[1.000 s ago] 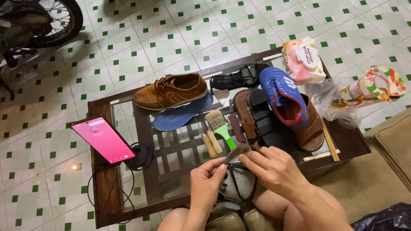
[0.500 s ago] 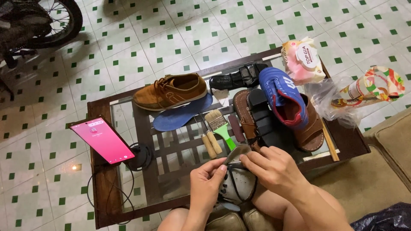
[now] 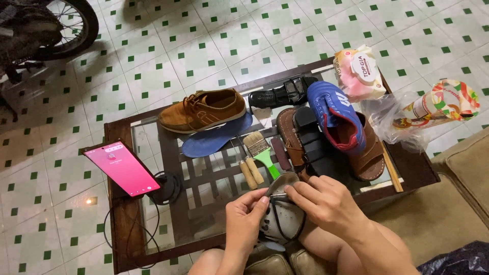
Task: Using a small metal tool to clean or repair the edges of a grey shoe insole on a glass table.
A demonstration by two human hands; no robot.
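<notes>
Head view, read from the left of the frame: a motorbike wheel (image 3: 71, 23) stands on the green-dotted tile floor at the upper left, and a phone with a pink screen (image 3: 122, 168) leans on a stand at the left end of the glass tabletop (image 3: 204, 214), its cable trailing down. Toward the middle lie a brown lace-up shoe (image 3: 204, 109) on a blue insole (image 3: 214, 140), then a paintbrush with a green handle (image 3: 261, 150) beside two wooden handles. At the bottom centre, over the person's knees, the left hand (image 3: 247, 219) pinches the edge of a grey shoe sole (image 3: 285, 219) between thumb and fingertips, and the right hand (image 3: 326, 203) is closed over the same spot, fingers pressed together on a dark cord or strip that loops over the sole; what exactly it grips is too small to tell. Judging by this, the work on that sole looks to be mid-way: the cord is partly laid and still hanging loose in a loop. Right of the hands lie brown sandals (image 3: 372, 158), a black shoe (image 3: 285, 94), a blue sports shoe (image 3: 338, 119), a pink packet (image 3: 359, 71) and a plastic bag (image 3: 433, 109).
</notes>
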